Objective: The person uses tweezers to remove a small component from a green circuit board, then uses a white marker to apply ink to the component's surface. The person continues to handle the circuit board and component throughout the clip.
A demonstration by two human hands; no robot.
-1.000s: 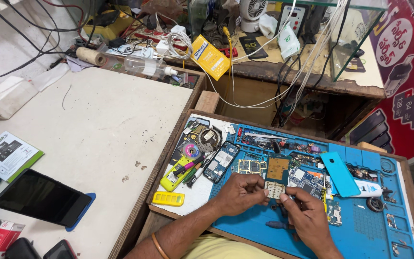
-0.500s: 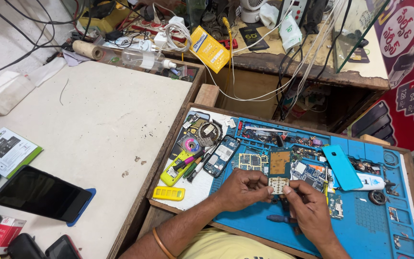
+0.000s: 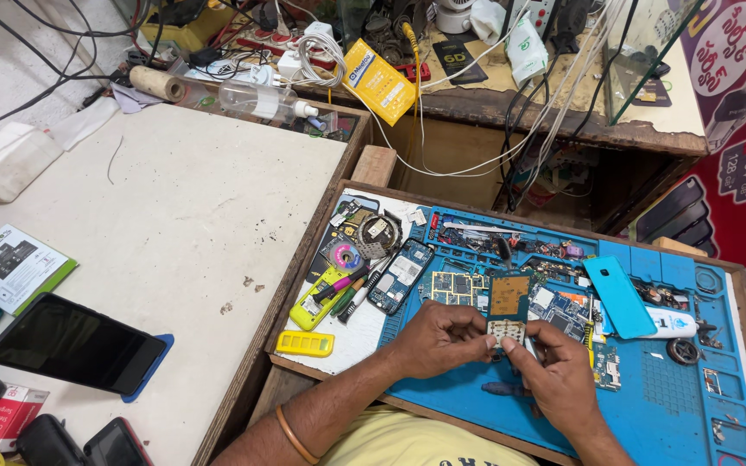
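Pinching from both sides, the left hand [image 3: 438, 339] and right hand [image 3: 559, 375] hold a small keypad board [image 3: 506, 331] between nearly closed fingertips, just right of centre in the lower frame. It is pale, with rows of round contacts, held over the blue repair mat [image 3: 675, 388]. Directly above it lies a circuit board [image 3: 508, 295] with a tan screen.
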